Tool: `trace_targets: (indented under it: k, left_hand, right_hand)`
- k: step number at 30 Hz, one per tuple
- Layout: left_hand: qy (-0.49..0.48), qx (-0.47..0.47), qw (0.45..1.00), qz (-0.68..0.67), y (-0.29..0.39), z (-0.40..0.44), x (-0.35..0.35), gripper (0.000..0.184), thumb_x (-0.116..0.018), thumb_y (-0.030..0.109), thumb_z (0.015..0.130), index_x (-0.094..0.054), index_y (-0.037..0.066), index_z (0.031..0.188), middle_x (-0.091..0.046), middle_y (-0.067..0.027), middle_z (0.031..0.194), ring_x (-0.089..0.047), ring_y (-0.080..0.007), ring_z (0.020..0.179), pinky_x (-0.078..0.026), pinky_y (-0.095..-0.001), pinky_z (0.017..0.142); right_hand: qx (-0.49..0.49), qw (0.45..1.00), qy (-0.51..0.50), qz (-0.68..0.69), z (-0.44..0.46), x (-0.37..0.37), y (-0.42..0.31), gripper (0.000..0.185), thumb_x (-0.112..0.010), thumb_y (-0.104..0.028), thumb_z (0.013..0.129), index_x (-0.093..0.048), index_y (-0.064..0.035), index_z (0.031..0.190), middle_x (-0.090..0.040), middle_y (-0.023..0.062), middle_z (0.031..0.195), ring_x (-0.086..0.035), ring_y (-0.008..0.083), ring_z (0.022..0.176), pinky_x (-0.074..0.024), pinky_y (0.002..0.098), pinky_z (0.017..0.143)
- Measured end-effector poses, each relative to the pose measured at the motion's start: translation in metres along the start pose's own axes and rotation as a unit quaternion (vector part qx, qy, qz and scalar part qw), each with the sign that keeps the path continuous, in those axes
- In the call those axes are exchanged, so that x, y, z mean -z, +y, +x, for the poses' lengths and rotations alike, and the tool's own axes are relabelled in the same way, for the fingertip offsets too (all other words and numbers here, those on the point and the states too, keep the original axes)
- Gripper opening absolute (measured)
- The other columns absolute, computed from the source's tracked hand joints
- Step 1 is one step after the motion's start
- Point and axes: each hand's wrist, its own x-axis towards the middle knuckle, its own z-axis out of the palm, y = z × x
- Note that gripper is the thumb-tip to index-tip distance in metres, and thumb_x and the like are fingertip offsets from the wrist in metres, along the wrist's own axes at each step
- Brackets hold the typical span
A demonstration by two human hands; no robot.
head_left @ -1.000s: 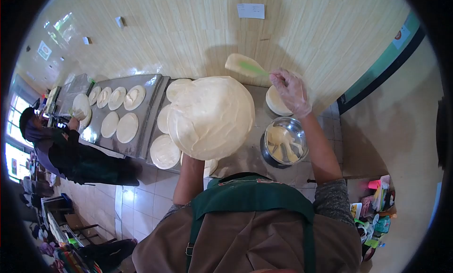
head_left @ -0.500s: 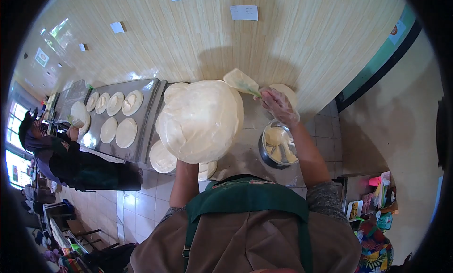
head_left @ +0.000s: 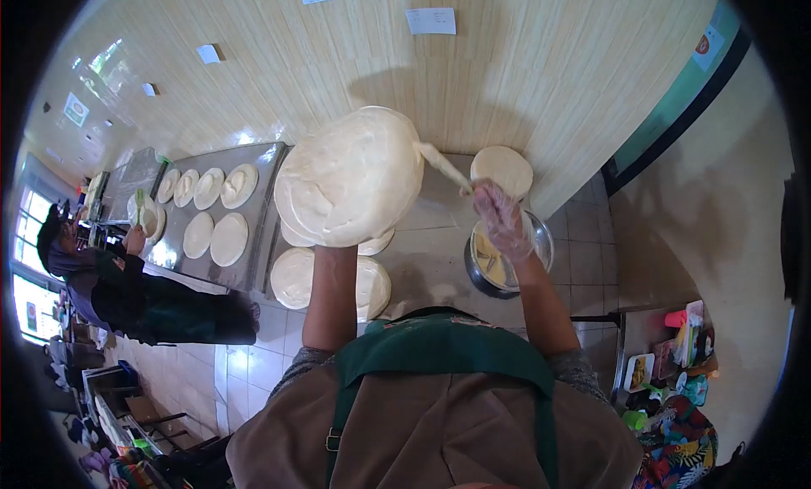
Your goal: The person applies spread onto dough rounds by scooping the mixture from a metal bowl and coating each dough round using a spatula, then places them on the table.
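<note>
My left forearm [head_left: 334, 295] rises under a large flat round [head_left: 348, 174] coated with pale cream, which looks like dough or a cake layer. The left hand bears it from below and is hidden by it, fingers included. My right hand [head_left: 500, 218], in a clear plastic glove, is closed round the handle of a cream-smeared spatula [head_left: 443, 163]. The spatula blade, seen nearly edge-on, meets the round's right edge. Below the right hand stands a metal bowl [head_left: 545, 245] with pale cream in it. Another pale round stack [head_left: 502, 169] sits behind that hand.
Several coated rounds, one of them at the front [head_left: 292, 278], lie on the metal table [head_left: 422, 265]. Smaller rounds cover a tabletop [head_left: 263, 172] at left, where a co-worker [head_left: 127, 286] stands. The wall [head_left: 541, 58] rises close behind. A side table with containers [head_left: 639, 372] is at lower right.
The held round has risen and moved slightly left. My right hand has come down a little, and the spatula has turned from broadside to nearly edge-on. The rear stack is now more exposed.
</note>
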Motion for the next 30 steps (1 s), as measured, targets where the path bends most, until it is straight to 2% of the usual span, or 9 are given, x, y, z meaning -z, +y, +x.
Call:
trace_targets:
  k: [4, 13, 19, 22, 25, 28, 30]
  left_hand:
    - [0.0, -0.013, 1.0, -0.024, -0.001, 0.011, 0.0, 0.079, -0.036, 0.069, 0.091, -0.033, 0.014, 0.147, -0.042, -0.0119, 0.147, -0.042, -0.0318, 0.134, -0.038, -0.0513, 0.109]
    - [0.009, -0.012, 0.998, -0.061, -0.018, 0.017, 0.005, 0.08, -0.035, 0.07, 0.09, -0.033, 0.014, 0.147, -0.042, -0.0117, 0.147, -0.042, -0.0321, 0.134, -0.038, -0.0517, 0.109]
    - [0.043, -0.013, 0.997, -0.066, -0.024, 0.017, 0.022, 0.081, -0.035, 0.072, 0.09, -0.033, 0.014, 0.148, -0.042, -0.0115, 0.147, -0.042, -0.0323, 0.134, -0.037, -0.052, 0.109]
    - [0.06, -0.009, 0.996, -0.059, -0.028, 0.02, 0.03, 0.082, -0.034, 0.072, 0.09, -0.033, 0.015, 0.148, -0.042, -0.0114, 0.147, -0.042, -0.0324, 0.134, -0.037, -0.0521, 0.109]
    - [0.083, 0.005, 0.996, -0.038, -0.033, 0.025, 0.037, 0.082, -0.034, 0.073, 0.089, -0.033, 0.015, 0.148, -0.042, -0.0113, 0.147, -0.042, -0.0325, 0.134, -0.037, -0.0523, 0.109]
    - [0.106, 0.034, 0.994, -0.017, -0.051, 0.029, 0.045, 0.083, -0.034, 0.073, 0.089, -0.033, 0.015, 0.148, -0.042, -0.0113, 0.147, -0.042, -0.0326, 0.134, -0.037, -0.0524, 0.109]
    - [0.126, 0.062, 0.99, -0.005, -0.075, 0.024, 0.056, 0.083, -0.033, 0.074, 0.089, -0.033, 0.015, 0.148, -0.042, -0.0112, 0.147, -0.041, -0.0327, 0.134, -0.037, -0.0525, 0.109]
  right_hand:
    - [-0.013, 0.998, -0.028, 0.052, -0.033, -0.015, 0.005, 0.022, -0.046, -0.02, 0.103, -0.061, -0.0043, 0.1, -0.041, -0.0048, 0.072, -0.037, 0.0052, 0.065, -0.0333, 0.0227, 0.059]
    - [-0.022, 0.997, 0.04, 0.066, -0.037, -0.046, -0.003, 0.022, -0.044, -0.021, 0.104, -0.06, -0.0065, 0.1, -0.037, -0.0062, 0.07, -0.034, 0.0041, 0.063, -0.0315, 0.0211, 0.057]
    - [-0.082, 0.989, -0.016, 0.123, -0.058, -0.072, 0.008, 0.019, -0.045, -0.019, 0.104, -0.06, -0.0071, 0.103, -0.039, -0.0065, 0.07, -0.035, 0.0043, 0.064, -0.0323, 0.021, 0.058]
    - [-0.118, 0.974, -0.091, 0.172, -0.069, -0.078, 0.006, 0.019, -0.045, -0.02, 0.104, -0.059, -0.0072, 0.105, -0.039, -0.0064, 0.07, -0.035, 0.0045, 0.064, -0.0325, 0.0212, 0.059]
    - [-0.11, 0.948, -0.115, 0.276, -0.067, -0.074, 0.001, 0.018, -0.047, -0.021, 0.103, -0.059, -0.0072, 0.106, -0.041, -0.0065, 0.07, -0.038, 0.0054, 0.064, -0.0346, 0.0226, 0.059]
    - [-0.203, 0.908, 0.052, 0.364, -0.074, -0.058, 0.008, 0.018, -0.047, -0.021, 0.103, -0.059, -0.0075, 0.107, -0.052, -0.0034, 0.08, -0.051, 0.006, 0.074, -0.0411, 0.0225, 0.064]
    - [-0.238, 0.913, 0.056, 0.327, -0.091, -0.024, 0.035, 0.016, -0.049, -0.018, 0.102, -0.058, -0.0061, 0.109, -0.057, 0.0042, 0.095, -0.057, 0.0126, 0.09, -0.0459, 0.0264, 0.071]
